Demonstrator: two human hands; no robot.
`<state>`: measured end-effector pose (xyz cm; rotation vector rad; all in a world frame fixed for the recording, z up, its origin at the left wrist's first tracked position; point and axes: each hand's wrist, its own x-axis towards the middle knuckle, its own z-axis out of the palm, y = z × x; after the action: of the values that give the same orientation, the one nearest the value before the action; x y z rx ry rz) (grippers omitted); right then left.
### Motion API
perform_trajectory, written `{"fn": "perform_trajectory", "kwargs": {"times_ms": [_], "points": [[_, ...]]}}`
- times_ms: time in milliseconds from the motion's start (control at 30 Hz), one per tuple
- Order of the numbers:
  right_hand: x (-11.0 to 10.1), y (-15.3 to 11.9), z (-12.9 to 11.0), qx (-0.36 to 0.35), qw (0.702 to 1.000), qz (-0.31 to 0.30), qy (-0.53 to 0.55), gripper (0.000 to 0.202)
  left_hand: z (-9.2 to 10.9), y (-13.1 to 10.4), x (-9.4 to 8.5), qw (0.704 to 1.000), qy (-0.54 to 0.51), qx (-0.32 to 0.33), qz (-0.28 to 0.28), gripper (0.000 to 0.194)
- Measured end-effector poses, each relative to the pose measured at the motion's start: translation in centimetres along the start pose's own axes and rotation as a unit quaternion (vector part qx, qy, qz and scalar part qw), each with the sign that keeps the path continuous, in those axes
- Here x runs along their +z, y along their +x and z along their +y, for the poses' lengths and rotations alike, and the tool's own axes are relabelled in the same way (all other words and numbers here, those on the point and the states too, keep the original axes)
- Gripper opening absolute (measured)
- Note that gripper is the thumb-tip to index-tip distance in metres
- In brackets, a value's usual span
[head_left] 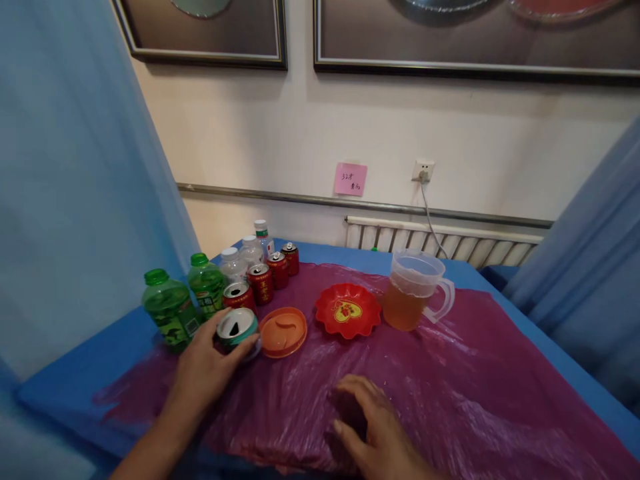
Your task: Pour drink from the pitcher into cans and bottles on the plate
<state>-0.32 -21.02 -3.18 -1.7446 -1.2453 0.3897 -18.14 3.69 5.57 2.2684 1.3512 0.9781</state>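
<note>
My left hand (210,357) is wrapped round an opened drink can (237,328) with a teal band, standing at the front end of a row of red cans. Fingers and thumb press its two sides. My right hand (373,423) hovers low over the purple plastic sheet (300,400), its fingers loosely curved and apart, with nothing in them. Just right of the can lies a round orange lid-like dish (283,331). Beyond that sits a red scalloped plate (347,311) with a yellow design. A clear plastic jug (411,297) holds amber liquid, its handle to the right.
Several red cans (261,285) run back towards the wall. Beside them stand clear bottles with white caps (233,265) and two green bottles (170,308). The sheet covers much of a blue table (65,373). A radiator (450,239) and blue curtains (65,167) border it.
</note>
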Motion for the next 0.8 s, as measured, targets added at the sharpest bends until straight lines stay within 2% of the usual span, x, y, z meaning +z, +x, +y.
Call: {"fn": "perform_trajectory", "kwargs": {"times_ms": [100,167,333,467,567,700,733,800], "points": [[0.2,-0.4,0.6,-0.001,1.0,-0.005,0.012,0.039,-2.6,1.9,0.3,0.999,0.049,0.004,-0.007,0.067],[0.2,-0.6,1.1,0.002,1.0,-0.003,0.019,0.038,-3.5,2.3,0.9,0.998,0.068,-0.001,-0.013,0.068],[-0.1,-1.3,2.8,-0.011,1.0,-0.002,0.013,0.035,-4.2,2.1,1.9,0.997,0.074,-0.035,-0.006,0.074],[0.2,-2.0,3.9,-0.059,0.997,0.044,-0.006,0.034,-4.2,2.1,2.3,0.997,0.068,-0.038,0.005,0.077],[0.5,-2.3,4.3,-0.103,0.991,0.082,-0.007,0.033,-4.1,1.9,2.3,0.996,0.079,0.01,0.028,0.078],[0.6,-2.3,4.3,-0.147,0.98,0.134,-0.001,0.032,-3.4,0.5,1.9,0.976,0.143,0.123,0.106,0.073],[0.5,-2.3,4.2,-0.152,0.978,0.143,-0.001,0.033,-3.1,0.0,1.9,0.971,0.15,0.154,0.1,0.066],[0.3,-2.3,4.0,-0.16,0.976,0.145,-0.002,0.034,-2.2,-1.1,2.3,0.968,0.147,0.203,0.027,0.05]]}}
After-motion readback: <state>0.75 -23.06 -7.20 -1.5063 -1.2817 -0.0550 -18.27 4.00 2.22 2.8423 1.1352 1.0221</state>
